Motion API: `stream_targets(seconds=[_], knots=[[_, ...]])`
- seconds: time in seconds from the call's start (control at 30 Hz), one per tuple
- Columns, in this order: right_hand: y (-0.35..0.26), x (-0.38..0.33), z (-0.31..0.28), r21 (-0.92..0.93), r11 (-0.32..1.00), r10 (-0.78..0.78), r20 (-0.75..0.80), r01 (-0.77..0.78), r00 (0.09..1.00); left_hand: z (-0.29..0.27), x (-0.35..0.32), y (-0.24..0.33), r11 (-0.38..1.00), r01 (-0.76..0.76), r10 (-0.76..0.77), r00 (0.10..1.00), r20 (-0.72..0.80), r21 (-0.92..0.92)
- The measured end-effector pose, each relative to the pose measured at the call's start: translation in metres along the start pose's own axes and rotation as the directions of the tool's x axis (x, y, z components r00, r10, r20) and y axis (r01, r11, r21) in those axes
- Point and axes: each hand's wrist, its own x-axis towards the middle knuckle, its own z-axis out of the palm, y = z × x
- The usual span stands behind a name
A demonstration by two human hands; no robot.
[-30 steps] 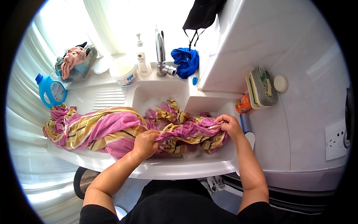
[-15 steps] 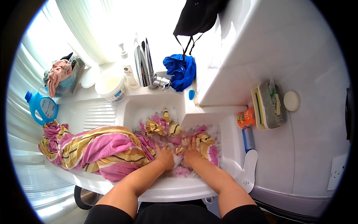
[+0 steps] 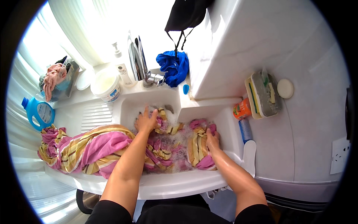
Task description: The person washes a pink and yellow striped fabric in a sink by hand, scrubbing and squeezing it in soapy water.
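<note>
Left hand [image 3: 146, 121] now spread flat, pressing striped cloth [image 3: 93, 147], right hand [image 3: 212, 141] moved apart, gripping cloth

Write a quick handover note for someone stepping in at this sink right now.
Left hand: open, pressing the striped cloth at the back of the sink.
Right hand: resting on the bunched cloth at the right side; grip unclear.
Cloth: part in soapy water, the rest piled on the drainboard to the left.
Done: the part in the sink is wet and sudsy.
Left: the drainboard part looks unwashed.
</note>
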Motion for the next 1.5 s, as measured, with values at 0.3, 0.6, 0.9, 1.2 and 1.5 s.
stream_targets(seconds=[0.3, 0.6, 0.9, 1.2, 1.5], knots=[[-0.037, -0.021, 0.048, 0.355, 0.815, 0.026, 0.766, -0.457, 0.642, 0.049, -0.042, -0.021, 0.613, 0.508, 0.096, 0.712, 0.695, -0.605], [-0.046, -0.115, -0.029, -0.131, 0.496, -0.494, 0.771, 0.858, 0.403, -0.069, -0.131, -0.027, 0.811, -0.447, 0.502, 0.863, 0.057, -0.377], [-0.008, -0.091, 0.022, -0.283, -0.107, -0.341, 0.911, 0.953, 0.232, 0.024, -0.146, -0.018, 0.796, -0.571, 0.519, 0.814, 0.26, 0.202], [0.002, -0.012, 0.086, -0.058, 0.626, -0.487, 0.75, 0.778, 0.448, 0.086, -0.056, -0.004, 0.99, -0.115, 0.065, 0.889, 0.453, 0.083], [-0.039, -0.026, 0.003, -0.241, 0.706, -0.708, -0.214, 0.666, 0.673, 0.033, -0.015, -0.008, 0.961, 0.004, -0.062, 0.977, -0.202, -0.276]])
